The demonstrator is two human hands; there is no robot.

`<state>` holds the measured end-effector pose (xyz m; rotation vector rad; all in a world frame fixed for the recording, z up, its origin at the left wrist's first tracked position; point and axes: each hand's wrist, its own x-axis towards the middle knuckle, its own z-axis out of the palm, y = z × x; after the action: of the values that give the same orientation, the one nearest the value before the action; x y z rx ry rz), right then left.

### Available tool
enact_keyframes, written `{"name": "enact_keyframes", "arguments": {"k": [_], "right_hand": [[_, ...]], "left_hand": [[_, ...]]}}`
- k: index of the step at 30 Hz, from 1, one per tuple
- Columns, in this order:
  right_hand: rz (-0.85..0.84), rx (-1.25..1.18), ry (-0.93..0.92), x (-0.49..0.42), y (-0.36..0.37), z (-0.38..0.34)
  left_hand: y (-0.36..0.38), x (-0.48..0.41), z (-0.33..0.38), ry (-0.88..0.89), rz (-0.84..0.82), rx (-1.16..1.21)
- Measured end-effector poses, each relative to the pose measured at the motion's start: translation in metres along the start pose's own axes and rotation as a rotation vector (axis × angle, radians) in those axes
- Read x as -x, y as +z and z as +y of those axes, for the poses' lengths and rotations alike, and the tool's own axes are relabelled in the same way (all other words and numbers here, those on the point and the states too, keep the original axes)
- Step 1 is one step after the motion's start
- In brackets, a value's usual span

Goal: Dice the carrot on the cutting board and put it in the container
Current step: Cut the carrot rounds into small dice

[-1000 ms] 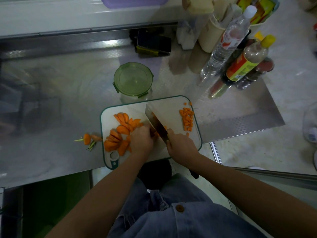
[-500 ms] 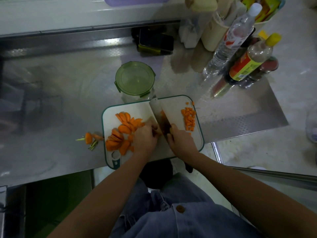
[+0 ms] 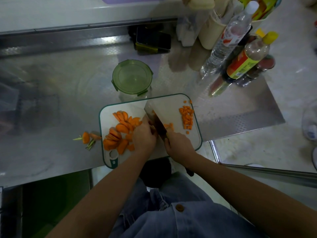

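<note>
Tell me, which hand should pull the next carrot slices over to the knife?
The left hand. It sits among the carrot slices on the left side of the cutting board, right beside the knife. The right hand grips the knife's handle, so it is probably best left to cut.
</note>
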<state>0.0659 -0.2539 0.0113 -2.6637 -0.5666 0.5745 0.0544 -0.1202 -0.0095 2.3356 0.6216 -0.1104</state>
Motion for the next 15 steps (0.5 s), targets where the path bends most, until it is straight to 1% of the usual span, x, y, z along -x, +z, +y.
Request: {"name": "enact_keyframes", "arguments": {"k": [5,9,11,15], "right_hand": [[0.035,0.005,0.010,-0.007,-0.001,0.002],[0.081,-0.064,0.054,-0.007,-0.012,0.013],[0.079,-0.097,0.053,-0.005,-0.020,0.016],[0.046,-0.116,-0.017,0.004,-0.022,0.013]], "left_hand": [[-0.001,0.000,0.000,0.026,0.007,-0.008],[-0.003,-0.004,-0.007,0.069,-0.069,-0.034],[-0.006,-0.005,-0.011,0.108,-0.093,-0.064],[-0.014,-0.002,-0.015,0.160,-0.030,-0.031]]}}
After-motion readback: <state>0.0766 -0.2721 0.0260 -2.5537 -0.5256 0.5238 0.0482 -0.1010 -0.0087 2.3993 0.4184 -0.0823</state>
